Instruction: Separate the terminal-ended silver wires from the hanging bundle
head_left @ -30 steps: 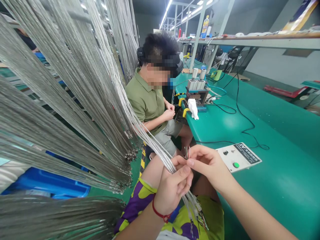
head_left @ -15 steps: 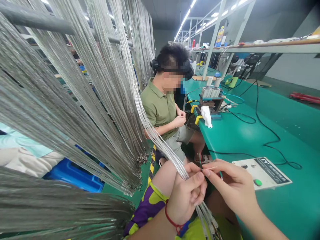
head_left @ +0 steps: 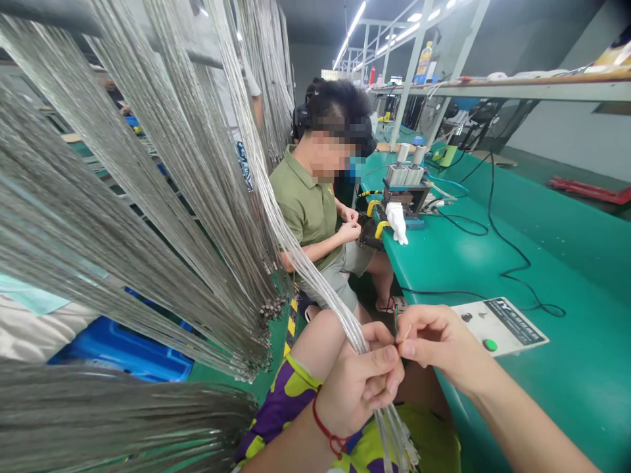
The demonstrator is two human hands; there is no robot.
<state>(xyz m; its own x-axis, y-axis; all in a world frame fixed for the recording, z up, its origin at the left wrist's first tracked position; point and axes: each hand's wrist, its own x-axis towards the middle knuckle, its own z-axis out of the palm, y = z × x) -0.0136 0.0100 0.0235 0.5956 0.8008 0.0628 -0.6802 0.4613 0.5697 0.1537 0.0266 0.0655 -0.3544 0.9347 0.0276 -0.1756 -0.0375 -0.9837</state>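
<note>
My left hand point(head_left: 357, 387), with a red string round the wrist, is closed round a bundle of thin silver cables point(head_left: 315, 282) that slants down from the hanging rack to my lap. My right hand point(head_left: 434, 341) pinches the thin coloured wire ends point(head_left: 396, 320) of one cable just above my left thumb. The cables' lower ends point(head_left: 397, 437) hang past my left hand over my yellow and purple shorts.
Masses of silver cables point(head_left: 148, 197) hang at the left. A green workbench point(head_left: 493, 263) runs along the right, with a white control box point(head_left: 500, 325), black leads and a small machine point(head_left: 404, 187). A person in a green shirt point(head_left: 303, 203) sits ahead. A blue crate point(head_left: 123, 351) lies below.
The view has shifted a little. My right hand has closed its pinch on the wire ends and moved slightly left and up; my left hand keeps its grip on the bundle.
</note>
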